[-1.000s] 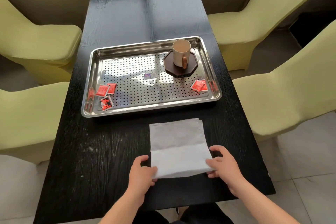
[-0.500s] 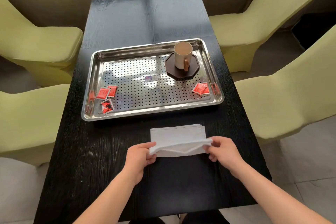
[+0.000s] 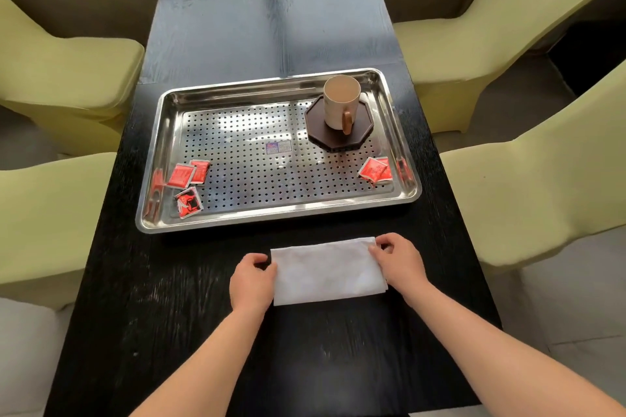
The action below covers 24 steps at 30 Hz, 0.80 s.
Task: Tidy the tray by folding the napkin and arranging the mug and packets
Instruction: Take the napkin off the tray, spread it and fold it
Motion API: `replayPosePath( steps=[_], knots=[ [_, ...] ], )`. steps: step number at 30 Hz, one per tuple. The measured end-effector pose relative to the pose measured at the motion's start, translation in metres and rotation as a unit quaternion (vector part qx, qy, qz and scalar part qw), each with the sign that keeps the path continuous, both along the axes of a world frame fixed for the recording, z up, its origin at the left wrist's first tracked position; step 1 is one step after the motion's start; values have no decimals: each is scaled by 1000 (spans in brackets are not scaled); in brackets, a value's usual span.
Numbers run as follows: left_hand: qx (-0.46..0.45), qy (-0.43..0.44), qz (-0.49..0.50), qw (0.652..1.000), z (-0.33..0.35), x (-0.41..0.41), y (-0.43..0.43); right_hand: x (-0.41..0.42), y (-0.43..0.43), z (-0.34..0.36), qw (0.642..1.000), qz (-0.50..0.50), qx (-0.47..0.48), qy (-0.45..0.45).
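Moved: napkin (image 3: 327,271) is now folded flat, its near half laid over to the far edge; half a second ago it was lifted mid-fold. Both hands have gone to the far corners.
Napkin: white, matte, soft and faintly mottled; a flat rectangle with its long side across. It lies on the table (image 3: 271,27) between the tray and the near edge, apart from the tray.
Left hand (image 3: 252,283): fingers curled at the napkin's far left corner, holding it.
Right hand (image 3: 399,262): fingertips pinching the far right corner.
Tray (image 3: 271,223): shiny stainless steel, rectangular with rounded corners and a perforated floor; mid-table.
Mug (image 3: 340,101): cream cylinder, brown handle facing the near edge; upright on a dark octagonal coaster (image 3: 338,142) at the tray's far right corner.
Packets: red glossy squares. Three sit at the tray's near left corner (image 3: 188,176), two of them overlapping; an overlapping pair sits at the near right corner (image 3: 375,170).
Sticker (image 3: 278,147): at tray centre, print unreadable.
Chairs (image 3: 67,78): pale yellow-green covers, smooth; all cut off by the frame.
Hard to tell: napkin corners are hidden under fingers, layer count unclear; mug interior looks tan, contents unclear; forearms are cut off at the bottom.
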State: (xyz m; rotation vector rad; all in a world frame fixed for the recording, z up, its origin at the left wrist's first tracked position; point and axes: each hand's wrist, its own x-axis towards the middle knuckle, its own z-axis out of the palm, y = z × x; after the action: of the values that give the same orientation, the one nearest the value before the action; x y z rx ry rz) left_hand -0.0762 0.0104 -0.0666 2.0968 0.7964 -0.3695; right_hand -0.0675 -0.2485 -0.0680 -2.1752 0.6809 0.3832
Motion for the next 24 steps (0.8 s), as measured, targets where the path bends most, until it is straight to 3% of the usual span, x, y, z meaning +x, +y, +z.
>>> replayPosePath(
  steps=[2, 5, 7, 9, 13, 16, 24],
  knots=[
    [141, -78, -93, 983, 0, -9, -2, -9, 4, 4, 994, 39, -84, -55],
    [263, -224, -313, 885, -6, -24, -16, -31, 20, 4, 918, 224, -241, -221],
    [274, -215, -432, 832, -15, -31, -26, -43, 44, -2, 863, 366, -243, -248],
    [286, -171, -491, 805, -27, -36, -28, -48, 64, -13, 841, 451, -225, -200],
    [309, -130, -515, 789, -45, -38, -21, -38, 60, -31, 825, 500, -245, -100],
    [301, -119, -515, 793, -55, -36, -17, -31, 46, -40, 815, 504, -271, -90],
    [304, -79, -492, 812, -50, -38, -20, -31, 7, -38, 837, 433, -333, -41]
  ],
)
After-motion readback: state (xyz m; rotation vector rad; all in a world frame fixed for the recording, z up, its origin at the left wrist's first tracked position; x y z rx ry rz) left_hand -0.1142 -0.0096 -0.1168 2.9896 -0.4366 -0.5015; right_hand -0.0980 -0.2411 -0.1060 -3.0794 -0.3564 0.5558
